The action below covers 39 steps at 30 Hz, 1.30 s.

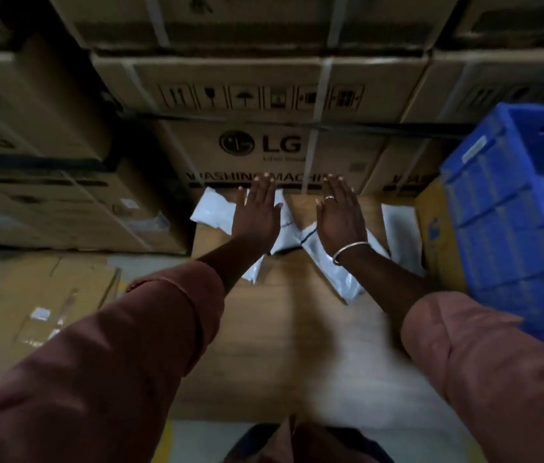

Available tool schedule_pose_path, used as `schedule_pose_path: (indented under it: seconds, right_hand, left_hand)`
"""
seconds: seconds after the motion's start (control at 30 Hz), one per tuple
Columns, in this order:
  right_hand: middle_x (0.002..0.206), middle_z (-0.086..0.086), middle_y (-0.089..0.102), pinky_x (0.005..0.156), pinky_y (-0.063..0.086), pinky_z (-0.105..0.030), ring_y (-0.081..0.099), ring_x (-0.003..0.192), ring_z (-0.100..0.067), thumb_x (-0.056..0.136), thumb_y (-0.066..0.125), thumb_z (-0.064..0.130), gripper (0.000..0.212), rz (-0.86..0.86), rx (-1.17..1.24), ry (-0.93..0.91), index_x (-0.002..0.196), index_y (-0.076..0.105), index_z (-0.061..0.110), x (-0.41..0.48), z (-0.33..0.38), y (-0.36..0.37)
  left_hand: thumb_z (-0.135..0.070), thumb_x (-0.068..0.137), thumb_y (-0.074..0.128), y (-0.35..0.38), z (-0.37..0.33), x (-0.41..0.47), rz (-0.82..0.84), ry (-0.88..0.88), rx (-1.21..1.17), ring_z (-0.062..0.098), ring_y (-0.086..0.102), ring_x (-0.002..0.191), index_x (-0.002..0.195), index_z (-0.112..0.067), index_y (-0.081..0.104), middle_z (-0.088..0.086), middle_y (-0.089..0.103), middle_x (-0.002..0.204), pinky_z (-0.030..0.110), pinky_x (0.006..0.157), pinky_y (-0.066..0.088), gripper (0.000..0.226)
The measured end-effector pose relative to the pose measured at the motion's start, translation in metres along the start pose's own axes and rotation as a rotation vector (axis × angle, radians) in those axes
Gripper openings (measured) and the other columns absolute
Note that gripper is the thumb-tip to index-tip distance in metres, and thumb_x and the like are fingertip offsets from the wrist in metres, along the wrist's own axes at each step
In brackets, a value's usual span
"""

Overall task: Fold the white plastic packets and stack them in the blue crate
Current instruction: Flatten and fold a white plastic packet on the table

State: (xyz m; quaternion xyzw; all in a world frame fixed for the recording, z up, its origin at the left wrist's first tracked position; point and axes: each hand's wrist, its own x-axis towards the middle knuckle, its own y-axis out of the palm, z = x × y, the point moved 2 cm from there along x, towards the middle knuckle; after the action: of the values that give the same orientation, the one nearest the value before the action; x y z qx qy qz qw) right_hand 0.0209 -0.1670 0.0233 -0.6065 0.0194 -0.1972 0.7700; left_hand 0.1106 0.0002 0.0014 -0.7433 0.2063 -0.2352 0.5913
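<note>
While our left hand (pixel 257 208) lies flat with fingers spread on the white plastic packets (pixel 212 208) at the tabletop's (pixel 274 329) far edge, our right hand (pixel 340 215) hovers just as wide, gripping nothing; the blue crate (pixel 504 208) stands at the right edge.

White packets (pixel 213 208) with a dark line lie on a brown box top (pixel 284 315); the crate (pixel 504 208) is blue, sleeves (pixel 150 329) rust-brown, a silver bangle (pixel 347 250).
</note>
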Motion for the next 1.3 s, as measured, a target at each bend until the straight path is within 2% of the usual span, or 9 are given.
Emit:
schedule_pose_path:
  seconds: [0.17,0.27,0.4,0.53,0.7,0.83,1.0,1.17,1.3]
  right_hand:
    - [0.154,-0.021,0.040,0.120,0.027,-0.050,0.035,0.145,-0.035,0.099,0.025,0.032,0.060,0.222,0.015,0.145,0.149,0.039,0.001,-0.069,-0.037,0.081]
    - [0.150,-0.029,0.040,0.116,0.032,-0.051,0.039,0.141,-0.042,0.100,0.044,0.024,0.053,0.271,0.020,0.217,0.145,0.042,-0.003,-0.107,-0.066,0.113]
    - [0.142,-0.026,0.051,0.116,0.034,-0.050,0.047,0.134,-0.040,0.091,0.050,0.015,0.052,0.305,0.003,0.161,0.141,0.047,0.000,-0.132,-0.089,0.134]
    - [0.138,-0.016,0.055,0.115,0.034,-0.044,0.048,0.131,-0.034,0.081,0.064,0.009,0.060,0.312,0.111,0.061,0.139,0.050,0.006,-0.161,-0.090,0.125]
    - [0.140,-0.013,0.054,0.118,0.028,-0.047,0.042,0.138,-0.030,0.084,0.055,0.033,0.052,0.376,0.231,-0.090,0.130,0.057,0.009,-0.209,-0.084,0.106]
    - [0.154,-0.006,0.043,0.123,0.017,-0.050,0.031,0.147,-0.025,0.094,0.036,0.029,0.050,0.343,0.208,-0.083,0.139,0.051,0.015,-0.223,-0.076,0.097]
    - [0.160,0.002,0.035,0.124,0.011,-0.049,0.020,0.153,-0.020,0.105,0.034,0.032,0.047,0.365,0.086,-0.051,0.150,0.040,0.021,-0.205,-0.073,0.117]
    - [0.159,-0.003,0.037,0.125,0.010,-0.051,0.022,0.152,-0.024,0.106,0.033,0.033,0.047,0.431,0.002,-0.215,0.148,0.046,0.015,-0.198,-0.079,0.134]
    - [0.163,-0.005,0.027,0.125,0.007,-0.052,0.015,0.154,-0.025,0.104,0.033,0.035,0.053,0.354,-0.021,-0.136,0.153,0.035,0.014,-0.214,-0.069,0.128]
  left_hand:
    - [-0.030,0.103,0.031,0.097,-0.030,-0.047,0.094,0.106,-0.079,0.033,0.042,0.145,0.152,-0.003,0.039,0.013,0.042,0.158,0.055,0.117,0.034,0.056]
    - [-0.030,0.104,0.033,0.136,-0.045,-0.058,0.171,0.185,-0.089,0.030,0.038,0.148,0.157,-0.005,0.030,0.010,0.035,0.162,0.052,0.117,0.035,0.059]
    - [-0.030,0.104,0.040,0.149,-0.061,-0.051,0.202,0.263,-0.072,0.029,0.040,0.147,0.155,-0.009,0.035,0.009,0.041,0.159,0.050,0.116,0.033,0.056]
    - [-0.039,0.105,0.041,0.140,-0.062,-0.070,0.115,0.215,-0.023,0.036,0.061,0.106,0.141,-0.012,0.054,0.014,0.065,0.123,0.046,0.093,0.046,0.047]
    - [-0.034,0.097,0.052,0.134,-0.073,-0.134,0.131,0.086,0.004,0.036,0.055,0.096,0.116,-0.011,0.062,0.016,0.062,0.116,0.044,0.084,0.040,0.031]
    - [-0.023,0.087,0.057,0.135,-0.084,-0.171,0.148,0.032,-0.074,0.034,0.055,0.093,0.114,-0.011,0.059,0.011,0.060,0.110,0.044,0.085,0.041,0.029]
    - [-0.032,0.088,0.056,0.138,-0.089,-0.160,0.133,-0.016,-0.068,0.034,0.053,0.103,0.115,-0.015,0.060,0.013,0.059,0.118,0.044,0.091,0.037,0.032]
    - [-0.020,0.082,0.040,0.163,-0.080,-0.169,0.276,0.064,-0.232,0.033,0.037,0.146,0.136,-0.005,0.052,0.016,0.041,0.157,0.048,0.124,0.024,0.058]
    - [-0.013,0.089,0.036,0.176,-0.081,-0.180,0.199,-0.005,-0.295,0.028,0.041,0.145,0.143,-0.001,0.051,0.017,0.044,0.156,0.042,0.123,0.029,0.057]
